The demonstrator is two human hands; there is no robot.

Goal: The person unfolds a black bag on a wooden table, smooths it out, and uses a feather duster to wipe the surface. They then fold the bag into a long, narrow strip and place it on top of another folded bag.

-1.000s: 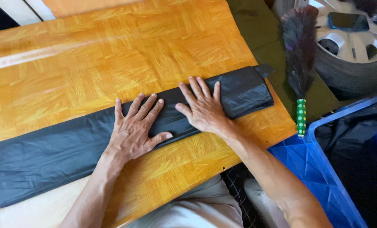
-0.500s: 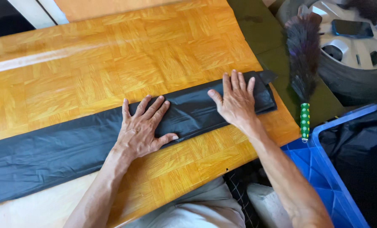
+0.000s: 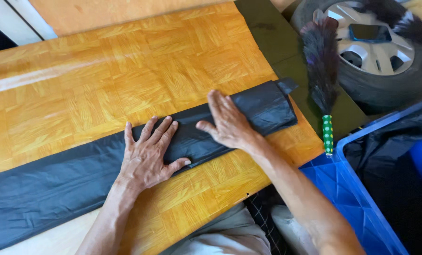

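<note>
Two bare hands press flat on a long, folded black plastic bag that lies slantwise across a glossy wood-parquet table: the left hand with fingers spread, the right hand flat, grasping nothing. The bag's left end is cut off by the frame. Right of the table lie a dark feather duster, a tyre and a blue crate, partly out of view.

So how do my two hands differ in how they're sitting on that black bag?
The left hand lies flat, fingers spread, on the middle of the black plastic bag. The right hand sits farther along, near the folded end, fingers together and tilted on edge. Both press the bag against the wooden board.
</note>
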